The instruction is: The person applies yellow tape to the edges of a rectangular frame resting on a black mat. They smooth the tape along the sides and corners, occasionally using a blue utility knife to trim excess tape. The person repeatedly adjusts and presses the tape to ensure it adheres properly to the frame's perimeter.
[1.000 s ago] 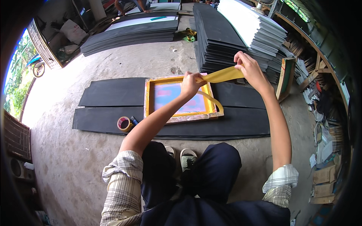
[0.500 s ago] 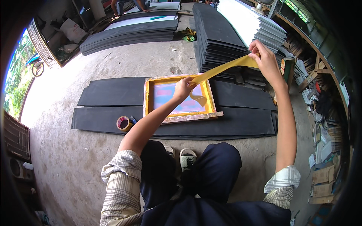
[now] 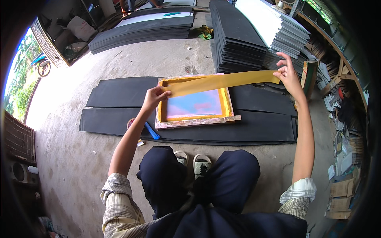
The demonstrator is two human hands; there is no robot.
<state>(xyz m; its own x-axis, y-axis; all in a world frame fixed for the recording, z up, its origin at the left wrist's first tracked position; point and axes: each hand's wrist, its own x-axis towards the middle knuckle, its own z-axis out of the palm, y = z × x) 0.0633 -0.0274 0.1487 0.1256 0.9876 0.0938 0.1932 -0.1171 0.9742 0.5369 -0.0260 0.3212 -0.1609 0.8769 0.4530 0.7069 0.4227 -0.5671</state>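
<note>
A strip of yellow tape (image 3: 222,80) is stretched between my two hands above a wooden-framed screen (image 3: 194,123). My left hand (image 3: 154,98) pinches one end, over the frame's left side. The other end is pinched by my right hand (image 3: 290,79), farther out to the right, its other fingers spread. Yellow tape lines the inside of the frame, around a blue and pink mesh. Beside my left forearm lie a tape roll (image 3: 129,122), mostly hidden by the arm, and a blue-handled tool (image 3: 152,131) whose kind I cannot make out.
Black sheets (image 3: 270,126) lie on the concrete floor beneath the frame. Tall stacks of black sheets (image 3: 236,43) and white sheets (image 3: 291,37) stand at the far right. Another black stack (image 3: 147,35) is at the far left, with a person's hands (image 3: 156,4) behind it.
My left hand has moved left, drawing the tape out straight across the frame's far side. My right hand has shifted slightly right and lower. The loose curl of tape has gone.
</note>
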